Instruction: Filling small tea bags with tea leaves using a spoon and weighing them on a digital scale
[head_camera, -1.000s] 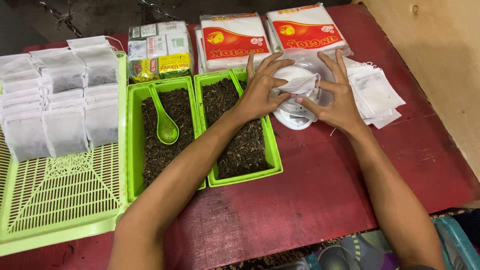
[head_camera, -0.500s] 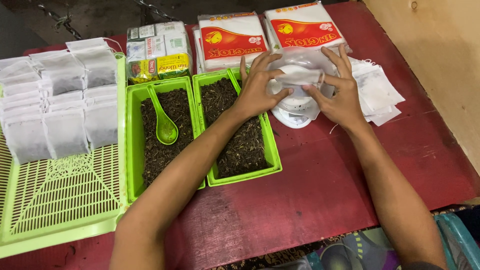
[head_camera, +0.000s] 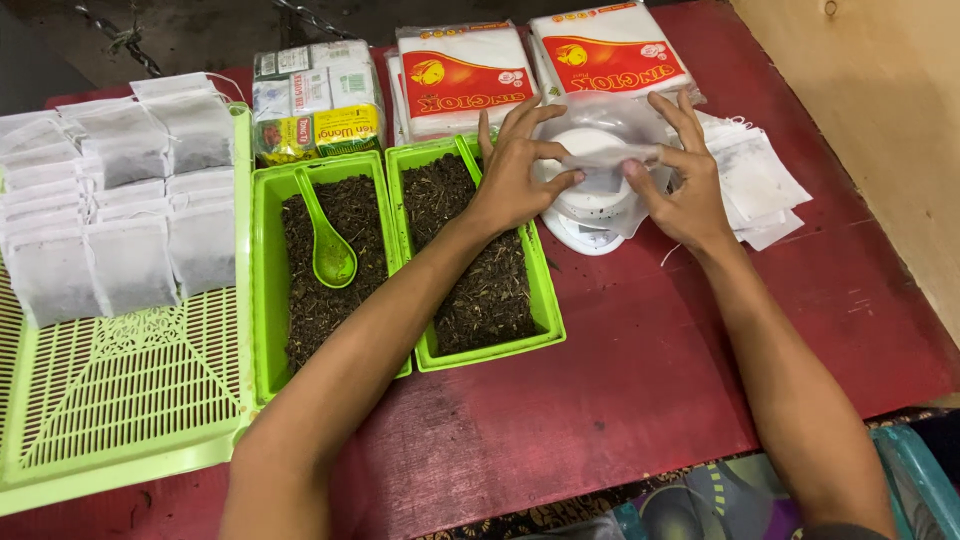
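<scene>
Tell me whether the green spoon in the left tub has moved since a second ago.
No. The green spoon lies at the same spot in the left green tub, bowl toward the person, handle toward the packets; the slight shift matches the whole view's.

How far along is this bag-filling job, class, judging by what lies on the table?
Done: rows of filled bags lie on the green mesh tray. In hand: the left hand and right hand hold an empty bag over the white scale. Left: two tubs of loose tea and a stack of empty bags.
</scene>
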